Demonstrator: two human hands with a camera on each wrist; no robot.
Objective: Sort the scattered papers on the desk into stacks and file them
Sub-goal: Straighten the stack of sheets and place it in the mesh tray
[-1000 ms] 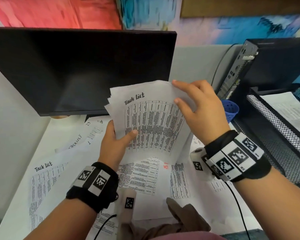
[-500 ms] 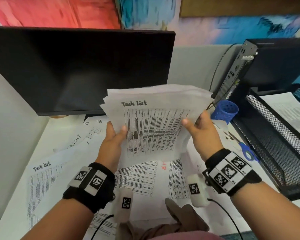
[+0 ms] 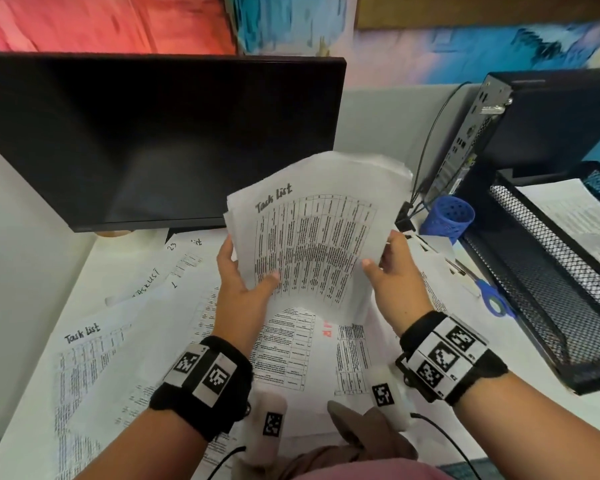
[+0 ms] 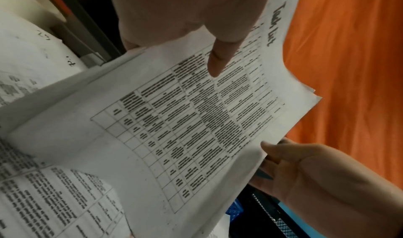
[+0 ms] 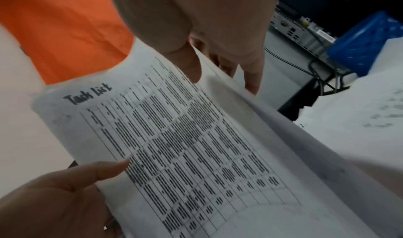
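A stack of "Task List" sheets [image 3: 319, 233] stands nearly upright above the desk, its lower edge curling onto the papers below. My left hand [image 3: 243, 271] grips its left edge, thumb across the printed table. My right hand [image 3: 392, 268] grips the right edge, thumb on the front and fingers behind. The same stack [image 4: 196, 121] fills the left wrist view, and in the right wrist view the stack [image 5: 185, 147] shows with both thumbs on it. More printed sheets [image 3: 94, 344] lie scattered on the desk under and left of my arms.
A black monitor [image 3: 153, 133] stands behind the stack. At the right is a black mesh tray [image 3: 551, 289] with paper in it, a computer case [image 3: 534, 126], a blue pen cup [image 3: 447, 213] and blue-handled scissors [image 3: 492, 296].
My right hand slid from the stack's top edge down to its right side. The stack has tilted, its top now leaning right, and both hands sit a little lower.
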